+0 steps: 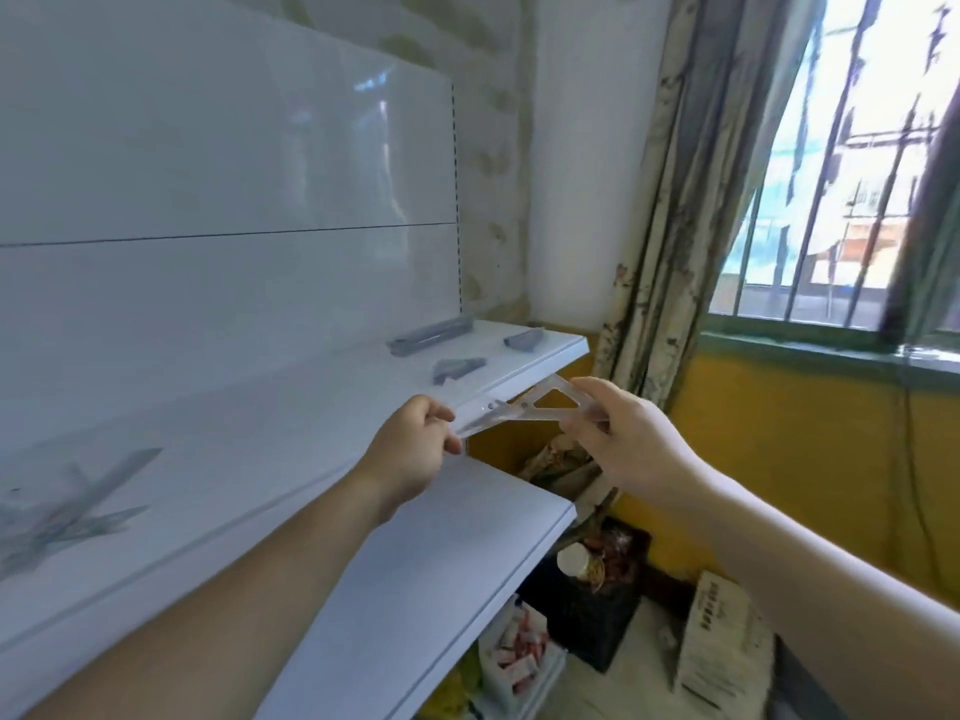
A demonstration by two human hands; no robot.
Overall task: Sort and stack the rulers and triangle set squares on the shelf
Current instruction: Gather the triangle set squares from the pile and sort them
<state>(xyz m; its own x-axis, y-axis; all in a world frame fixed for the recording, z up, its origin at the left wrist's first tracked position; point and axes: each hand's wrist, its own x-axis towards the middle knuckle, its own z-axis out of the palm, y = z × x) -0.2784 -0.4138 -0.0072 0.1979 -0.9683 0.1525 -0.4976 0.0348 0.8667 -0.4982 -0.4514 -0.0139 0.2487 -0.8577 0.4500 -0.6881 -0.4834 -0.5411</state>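
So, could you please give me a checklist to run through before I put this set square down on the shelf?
1. Grip: ok; left hand and right hand pinch opposite ends of the set square.
2. Target in view: ok; triangular pile lies on the shelf.
3. Path to it: ok; nothing lies between.
4. Ruler stack apart from that pile: ok.
5. Pile's orientation matches: cannot tell; blurred.
6. Sorting finished: not ok; loose heap lies at left.
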